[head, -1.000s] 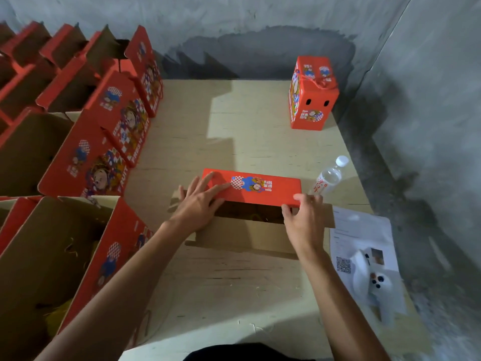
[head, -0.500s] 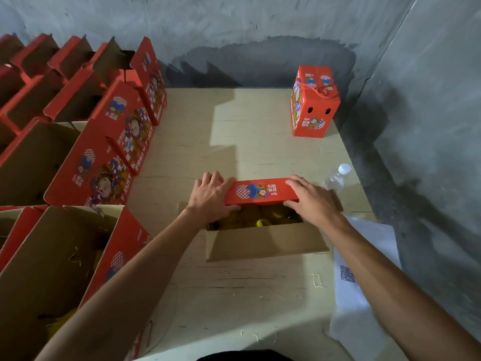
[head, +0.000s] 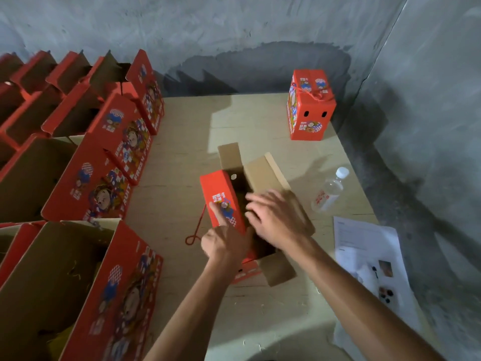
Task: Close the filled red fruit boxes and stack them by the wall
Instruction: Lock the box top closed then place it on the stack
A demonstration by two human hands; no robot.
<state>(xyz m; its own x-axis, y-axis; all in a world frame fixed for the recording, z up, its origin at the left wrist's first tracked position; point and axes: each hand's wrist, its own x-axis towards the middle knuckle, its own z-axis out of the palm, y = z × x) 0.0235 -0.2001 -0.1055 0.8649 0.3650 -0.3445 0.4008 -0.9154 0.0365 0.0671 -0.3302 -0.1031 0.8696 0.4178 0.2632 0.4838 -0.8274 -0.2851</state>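
**Mid-table: open red box under both hands**

Head view. Centre of the wooden table (head: 182, 157): one red fruit box (head: 235, 204), top open, long axis running near to far. Its red printed flap (head: 221, 196) stands up along the left side; a bare cardboard flap (head: 268, 173) leans out to the right, a smaller one (head: 229, 155) stands at the far end, and another (head: 279, 272) hangs out at the near end. Inside is dark; contents cannot be made out.

Left hand (head: 225, 242): at the near left corner of the box, forefinger stretched out and lying against the outer face of the red flap, other fingers curled under. Whether they grip anything cannot be told.

Right hand (head: 273, 217): over the open top, fingers spread and straight, blurred, holding nothing; whether it touches the right flap is not clear.

Red cord (head: 197, 227) lies looped on the table just left of the box.

Far right, near the wall (head: 234, 35): one closed red box (head: 309, 105), upright, cord handle on top.

Left side: rows of open red boxes (head: 99, 173) with flaps standing, running from near to far.

Right of the open box: clear plastic bottle (head: 329, 191), white cap, lying tilted. Near right: printed paper sheets (head: 369, 254) at the table edge.
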